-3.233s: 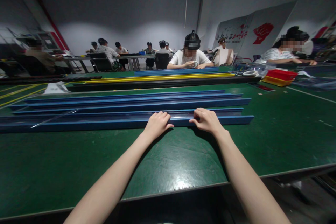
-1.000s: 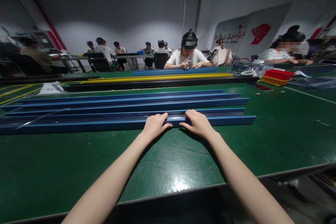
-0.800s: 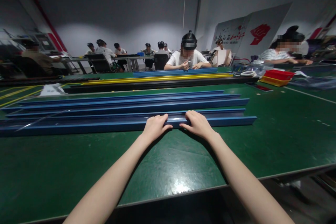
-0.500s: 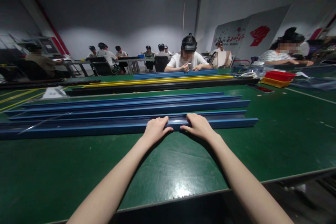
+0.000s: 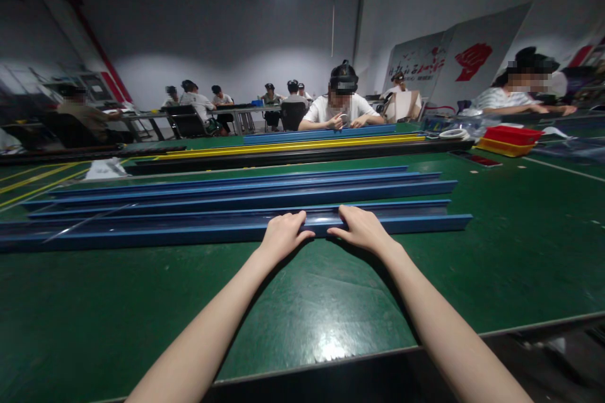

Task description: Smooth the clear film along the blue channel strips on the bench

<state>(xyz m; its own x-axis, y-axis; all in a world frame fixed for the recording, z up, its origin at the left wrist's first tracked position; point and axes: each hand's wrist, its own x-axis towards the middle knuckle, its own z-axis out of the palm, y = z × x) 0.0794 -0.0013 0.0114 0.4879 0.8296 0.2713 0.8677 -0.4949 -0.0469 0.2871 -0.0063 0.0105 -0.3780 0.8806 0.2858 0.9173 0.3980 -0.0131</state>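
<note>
A long blue channel profile (image 5: 425,224) lies crosswise on the green table in front of me, its trough facing up. My left hand (image 5: 285,232) is closed on its near wall, thumb along the outside and fingers reaching into the trough. A short way to the right, my right hand (image 5: 362,227) grips the same wall in the same manner. Both thumbs point towards each other, with a bare stretch of profile between them. The fingertips inside the trough are partly hidden. Just behind lies a second blue channel profile (image 5: 416,188), parallel to the first.
Farther back lie a yellow strip (image 5: 293,147) and a black profile (image 5: 321,154). At right are red and yellow trays (image 5: 510,138) and a phone (image 5: 475,158). A co-worker (image 5: 343,104) sits across the table (image 5: 520,252). Its near edge runs below my forearms.
The whole scene has shifted slightly to the right in view. Both hands keep the same hold on the blue profile.
</note>
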